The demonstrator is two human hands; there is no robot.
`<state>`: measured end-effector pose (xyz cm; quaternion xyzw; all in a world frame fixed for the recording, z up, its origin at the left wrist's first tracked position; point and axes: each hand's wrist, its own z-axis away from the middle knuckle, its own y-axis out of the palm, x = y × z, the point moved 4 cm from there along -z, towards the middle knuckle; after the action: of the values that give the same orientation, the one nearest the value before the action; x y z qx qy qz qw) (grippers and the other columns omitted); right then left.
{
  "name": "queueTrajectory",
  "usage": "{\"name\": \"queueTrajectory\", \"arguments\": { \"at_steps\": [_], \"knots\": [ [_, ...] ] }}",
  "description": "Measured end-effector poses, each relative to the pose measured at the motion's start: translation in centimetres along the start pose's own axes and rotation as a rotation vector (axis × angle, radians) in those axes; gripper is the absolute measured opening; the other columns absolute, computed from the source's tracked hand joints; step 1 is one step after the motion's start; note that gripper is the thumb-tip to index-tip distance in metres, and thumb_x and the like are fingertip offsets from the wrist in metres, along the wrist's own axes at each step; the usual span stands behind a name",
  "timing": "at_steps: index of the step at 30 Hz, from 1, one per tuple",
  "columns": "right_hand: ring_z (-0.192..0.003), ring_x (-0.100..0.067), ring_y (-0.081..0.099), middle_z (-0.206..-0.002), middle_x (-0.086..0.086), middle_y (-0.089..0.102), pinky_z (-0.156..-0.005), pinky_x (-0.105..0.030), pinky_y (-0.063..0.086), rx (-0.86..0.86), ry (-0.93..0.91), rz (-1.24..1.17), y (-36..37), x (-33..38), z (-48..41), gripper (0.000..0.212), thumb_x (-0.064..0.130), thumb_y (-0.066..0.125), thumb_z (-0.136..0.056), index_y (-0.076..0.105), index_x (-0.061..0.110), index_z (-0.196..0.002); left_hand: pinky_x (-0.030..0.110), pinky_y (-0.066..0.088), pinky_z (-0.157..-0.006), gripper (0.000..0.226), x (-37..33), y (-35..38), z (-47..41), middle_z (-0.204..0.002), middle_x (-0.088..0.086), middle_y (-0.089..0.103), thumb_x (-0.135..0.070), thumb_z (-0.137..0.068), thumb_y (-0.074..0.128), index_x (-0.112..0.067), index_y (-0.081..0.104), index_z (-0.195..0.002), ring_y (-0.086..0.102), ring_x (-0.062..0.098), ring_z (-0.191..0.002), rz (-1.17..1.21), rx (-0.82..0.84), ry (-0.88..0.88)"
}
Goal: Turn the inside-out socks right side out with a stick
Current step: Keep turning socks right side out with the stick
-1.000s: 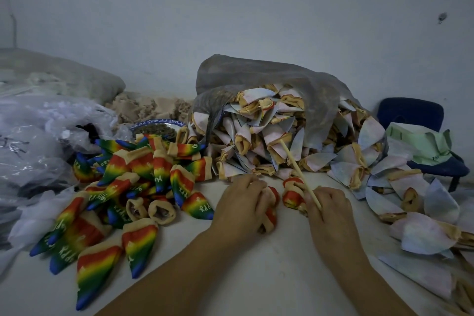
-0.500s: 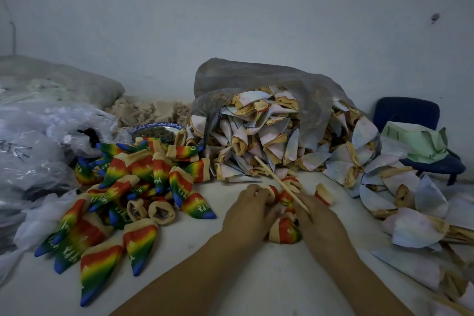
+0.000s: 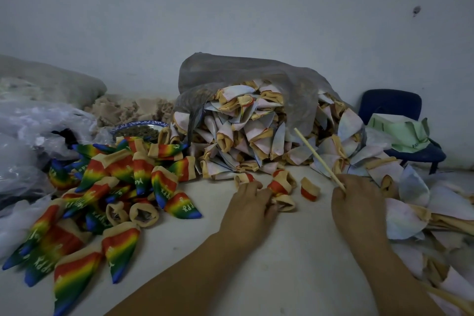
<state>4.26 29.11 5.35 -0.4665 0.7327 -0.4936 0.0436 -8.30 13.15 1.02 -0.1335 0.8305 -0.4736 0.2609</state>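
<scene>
Half-turned sock [image 3: 280, 188] lies on the table [image 3: 230, 277] at the left hand [image 3: 247, 210], which looks to be pinching its cuff. Right hand [image 3: 359, 202] grips the stick [image 3: 318, 158], angled up, out of the sock. Rainbow pile [image 3: 123, 187] done; big inside-out heap [image 3: 251, 136] left.

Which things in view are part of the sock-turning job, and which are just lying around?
Job: stick in right hand; half-turned sock held by left hand; pale inside-out sock pile; rainbow turned socks.
Lying about: blue chair; green cloth on it; clear plastic bags; patterned bowl.
</scene>
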Motion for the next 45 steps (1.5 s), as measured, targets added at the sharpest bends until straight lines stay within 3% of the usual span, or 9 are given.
{"name": "queueTrajectory", "arguments": {
  "at_steps": [5,9,15,20,28,33,36,41,45],
  "knots": [
    [-0.110,-0.035,0.052,-0.121,-0.017,0.055,-0.091,-0.042,0.045,0.284,0.055,0.017,1.8,0.1,1.1,0.035,0.017,0.043,-0.096,0.053,0.011,-0.129,0.030,0.035,-0.101,0.036,-2.2,-1.1,1.1,-0.135,0.001,0.052,-0.035,-0.098,0.044,-0.021,0.059,-0.127,0.044,0.019,-0.123,-0.020,-0.179,0.260],
    [-0.101,-0.027,0.057,-0.114,-0.009,0.061,-0.086,-0.040,0.048,0.398,-0.083,-0.207,2.3,2.3,1.8,0.032,0.020,0.040,-0.098,0.055,0.019,-0.125,0.037,0.020,-0.117,0.041,-3.1,0.0,1.0,-0.155,-0.003,0.037,-0.040,-0.100,0.039,-0.029,0.051,-0.137,0.021,0.018,-0.147,-0.037,0.016,0.384],
    [-0.120,-0.036,0.044,-0.126,-0.017,0.055,-0.100,-0.044,0.035,-0.019,-0.133,0.098,0.1,1.1,0.7,0.032,0.015,0.051,-0.089,0.064,0.010,-0.118,0.039,0.001,-0.120,0.045,-2.3,0.9,0.5,-0.161,-0.001,0.027,-0.046,-0.101,0.034,-0.029,0.046,-0.141,0.009,0.019,-0.151,-0.115,0.111,0.272],
    [-0.113,-0.026,0.046,-0.121,-0.010,0.054,-0.097,-0.036,0.034,0.370,-0.030,0.325,2.5,-0.6,1.7,0.047,0.014,0.015,-0.091,0.056,0.012,-0.114,0.032,-0.005,-0.119,0.045,-1.9,0.4,0.6,-0.160,-0.001,0.030,-0.038,-0.102,0.034,-0.023,0.048,-0.143,0.011,0.017,-0.151,-0.103,0.016,0.205],
    [-0.090,-0.020,0.053,-0.097,-0.004,0.055,-0.073,-0.034,0.042,0.057,-0.152,-0.385,0.4,3.2,1.4,0.025,0.019,0.038,-0.096,0.059,0.005,-0.100,0.014,0.027,-0.112,0.040,-2.4,-2.6,2.4,-0.145,-0.017,0.044,-0.036,-0.103,0.043,-0.027,0.053,-0.141,0.029,-0.010,-0.134,0.368,-0.189,0.079],
    [-0.102,0.005,0.057,-0.114,0.011,0.063,-0.083,-0.011,0.044,0.408,0.113,-1.021,0.7,6.0,3.5,0.028,0.020,0.044,-0.099,0.063,0.029,-0.118,0.005,0.024,-0.107,0.057,-1.7,-2.4,2.2,-0.146,-0.025,0.035,-0.047,-0.095,0.055,-0.036,0.038,-0.148,0.028,-0.012,-0.132,0.541,-0.076,-0.089],
    [-0.105,-0.005,0.063,-0.118,0.010,0.064,-0.086,-0.017,0.050,0.509,0.089,-1.110,1.2,6.6,3.9,0.033,0.015,0.040,-0.100,0.061,0.032,-0.118,0.023,0.041,-0.108,0.049,-1.8,-2.7,2.2,-0.141,-0.020,0.050,-0.035,-0.097,0.058,-0.034,0.047,-0.144,0.047,-0.003,-0.126,0.592,-0.113,-0.098],
    [-0.101,-0.003,0.065,-0.114,0.007,0.065,-0.079,-0.018,0.052,0.511,-0.008,-1.205,1.7,7.3,4.0,0.032,0.013,0.036,-0.102,0.056,0.025,-0.124,-0.002,0.038,-0.079,0.040,-0.6,-3.9,2.1,-0.097,-0.046,0.059,-0.020,-0.098,0.058,-0.059,0.059,-0.106,0.051,-0.022,-0.101,0.738,-0.232,-0.231],
    [-0.104,0.003,0.056,-0.113,0.015,0.057,-0.089,-0.016,0.046,0.327,-0.139,-0.881,2.0,7.1,3.6,0.029,0.028,0.040,-0.100,0.056,0.032,-0.124,0.008,0.048,-0.070,0.036,0.6,-3.6,1.6,-0.091,-0.036,0.065,-0.026,-0.097,0.060,-0.059,0.067,-0.084,0.059,-0.014,-0.088,0.935,-0.300,-0.379]
  ]
}}
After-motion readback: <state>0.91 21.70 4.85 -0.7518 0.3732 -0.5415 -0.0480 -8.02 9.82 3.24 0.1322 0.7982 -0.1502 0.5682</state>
